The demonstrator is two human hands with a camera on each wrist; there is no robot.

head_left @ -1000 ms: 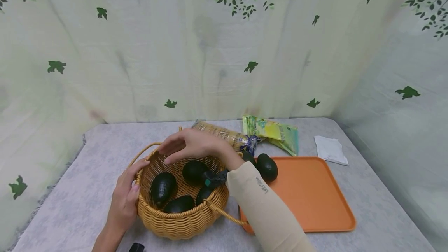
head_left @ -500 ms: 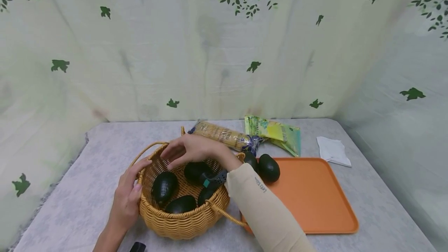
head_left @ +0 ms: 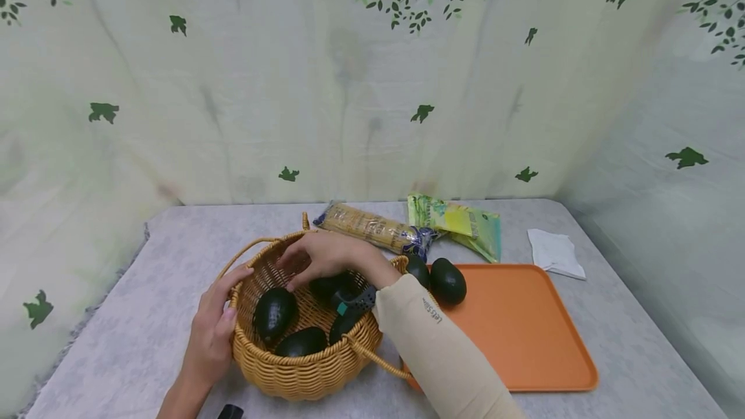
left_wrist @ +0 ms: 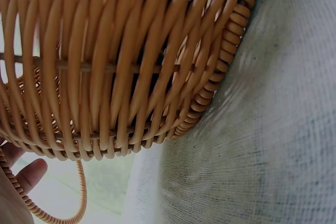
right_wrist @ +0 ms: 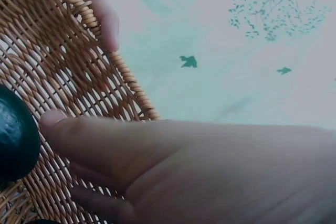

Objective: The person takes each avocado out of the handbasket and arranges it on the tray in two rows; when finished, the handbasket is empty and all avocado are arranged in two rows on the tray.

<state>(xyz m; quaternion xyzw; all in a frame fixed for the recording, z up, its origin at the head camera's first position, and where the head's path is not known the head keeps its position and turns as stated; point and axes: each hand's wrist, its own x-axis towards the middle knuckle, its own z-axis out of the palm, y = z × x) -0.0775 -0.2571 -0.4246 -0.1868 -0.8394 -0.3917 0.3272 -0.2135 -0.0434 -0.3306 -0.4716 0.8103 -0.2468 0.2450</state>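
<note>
A woven wicker basket (head_left: 302, 367) stands on the grey table and holds several dark green avocados. My right hand (head_left: 317, 257) reaches down inside it, fingers spread over the rear avocado (head_left: 327, 286). In the right wrist view that hand (right_wrist: 184, 166) is flat, its thumb tip beside an avocado (right_wrist: 16, 140). My left hand (head_left: 216, 328) holds the basket's left rim, with its thumb (right_wrist: 102, 17) hooked over the edge. The left wrist view shows only the basket's wall (left_wrist: 131, 61) close up. Two more avocados (head_left: 447, 280) lie on the orange tray (head_left: 524, 341).
Behind the basket lie a long noodle packet (head_left: 372, 228) and a green-yellow packet (head_left: 460, 222). A white folded cloth (head_left: 555, 253) sits at the far right. The tray touches the basket's right side. A leaf-print curtain closes off the back and sides.
My right hand has come down from above the rim into the basket, onto the rear avocado. The left hand has stayed on the rim.
</note>
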